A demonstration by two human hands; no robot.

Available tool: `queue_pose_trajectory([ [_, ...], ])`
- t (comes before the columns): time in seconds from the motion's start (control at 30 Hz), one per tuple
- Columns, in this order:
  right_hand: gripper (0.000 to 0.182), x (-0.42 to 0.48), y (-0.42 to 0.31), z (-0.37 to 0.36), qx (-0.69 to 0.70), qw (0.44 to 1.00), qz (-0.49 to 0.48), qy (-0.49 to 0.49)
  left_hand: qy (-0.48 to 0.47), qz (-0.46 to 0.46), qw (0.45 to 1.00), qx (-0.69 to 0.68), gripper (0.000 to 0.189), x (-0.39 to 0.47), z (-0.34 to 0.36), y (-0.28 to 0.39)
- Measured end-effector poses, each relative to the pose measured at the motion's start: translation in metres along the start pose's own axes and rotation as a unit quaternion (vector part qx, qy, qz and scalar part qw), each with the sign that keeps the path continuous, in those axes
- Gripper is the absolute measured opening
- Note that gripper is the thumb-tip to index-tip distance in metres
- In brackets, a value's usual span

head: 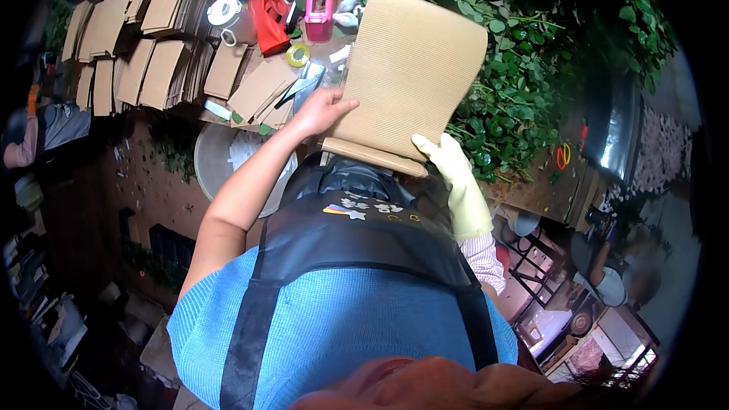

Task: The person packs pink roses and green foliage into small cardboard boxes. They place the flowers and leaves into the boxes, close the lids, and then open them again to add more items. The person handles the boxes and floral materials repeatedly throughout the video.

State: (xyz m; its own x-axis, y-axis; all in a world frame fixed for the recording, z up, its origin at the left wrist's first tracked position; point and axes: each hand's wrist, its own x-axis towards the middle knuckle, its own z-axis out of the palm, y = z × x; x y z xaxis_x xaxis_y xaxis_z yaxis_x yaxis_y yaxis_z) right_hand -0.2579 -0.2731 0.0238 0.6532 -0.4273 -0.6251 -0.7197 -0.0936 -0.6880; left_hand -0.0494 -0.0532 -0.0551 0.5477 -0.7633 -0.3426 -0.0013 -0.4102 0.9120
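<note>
A tan corrugated cardboard sheet stands in front of me, its far right corner curling up. My bare left hand grips its left edge, thumb on top and fingers partly hidden. At the lower right corner, my right hand, in a pale yellow rubber glove, pinches the sheet. Just below the sheet's near edge, a folded or rolled strip of brown cardboard lies along the table's front. Scissors rest beyond my left hand, near loose cardboard pieces.
Cardboard stacks fill the table's left. Behind are a lidded plastic jug, a red bag, a pink tape dispenser and a tape roll. Leafy stems cover the right. A round tub stands below; people are at both sides.
</note>
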Motion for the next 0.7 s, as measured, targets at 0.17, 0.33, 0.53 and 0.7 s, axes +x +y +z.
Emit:
queue_pose_trajectory([
  [0.17,0.051,0.003,-0.046,-0.022,-0.479,0.875,0.061,-0.046,0.089,-0.007,0.996,0.017,0.033,0.038,0.016,-0.057],
  [0.33,0.031,0.044,-0.050,0.024,-0.358,0.856,-0.342,-0.149,0.084,-0.037,0.996,0.016,0.042,0.040,0.018,-0.067],
  [0.53,0.022,0.086,-0.012,0.055,-0.435,0.796,-0.361,-0.217,0.082,0.041,0.883,0.460,0.043,0.009,-0.003,-0.020],
  [0.7,0.022,0.095,0.000,0.064,-0.353,0.787,-0.469,-0.192,-0.042,0.512,0.759,0.400,0.042,0.039,0.017,-0.014],
])
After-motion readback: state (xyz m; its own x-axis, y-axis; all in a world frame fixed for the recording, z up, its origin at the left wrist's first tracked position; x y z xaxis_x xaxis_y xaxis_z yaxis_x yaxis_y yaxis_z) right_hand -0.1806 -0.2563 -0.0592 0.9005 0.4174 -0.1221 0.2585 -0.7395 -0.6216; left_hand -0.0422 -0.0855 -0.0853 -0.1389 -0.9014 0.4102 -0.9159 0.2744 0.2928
